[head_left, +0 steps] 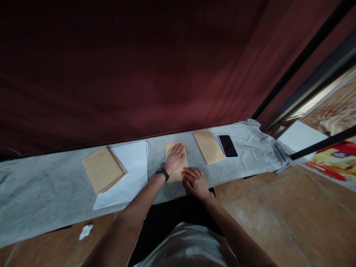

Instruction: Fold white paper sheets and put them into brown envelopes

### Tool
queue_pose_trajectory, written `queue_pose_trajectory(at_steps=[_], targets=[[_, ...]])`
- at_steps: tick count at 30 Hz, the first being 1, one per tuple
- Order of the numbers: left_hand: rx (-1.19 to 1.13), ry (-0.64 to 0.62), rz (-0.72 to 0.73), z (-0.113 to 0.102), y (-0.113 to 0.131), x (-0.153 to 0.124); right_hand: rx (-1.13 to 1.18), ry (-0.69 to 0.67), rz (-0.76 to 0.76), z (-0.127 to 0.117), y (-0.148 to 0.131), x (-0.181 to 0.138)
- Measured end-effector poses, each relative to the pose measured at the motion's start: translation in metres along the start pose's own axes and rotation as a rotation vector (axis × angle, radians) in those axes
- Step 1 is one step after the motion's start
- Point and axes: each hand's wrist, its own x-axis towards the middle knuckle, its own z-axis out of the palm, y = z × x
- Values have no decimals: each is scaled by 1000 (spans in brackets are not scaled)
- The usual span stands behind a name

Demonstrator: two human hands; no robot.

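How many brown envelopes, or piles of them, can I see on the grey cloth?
3. One envelope lies under both hands in the middle, one envelope lies beside the phone, and a stack rests on white paper; its count is hidden.

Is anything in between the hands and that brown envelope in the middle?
No. The left hand lies flat on the middle envelope, and the right hand touches its near right corner. Nothing sits between them.
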Motion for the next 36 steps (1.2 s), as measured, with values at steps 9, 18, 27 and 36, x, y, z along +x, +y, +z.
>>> queue_pose_trajectory(at_steps=[9,18,27,36], targets=[[6,-57,95,12,-19,10,8,-20,9,1,0,1],[-60,-97,213,10,-17,-24,4,-47,9,-2,1,0],[-141,-131,234,8,-6,-61,30,-2,24,6,5,-3],[-146,-163,249,2,7,-99,118,48,52,5,6,-2]])
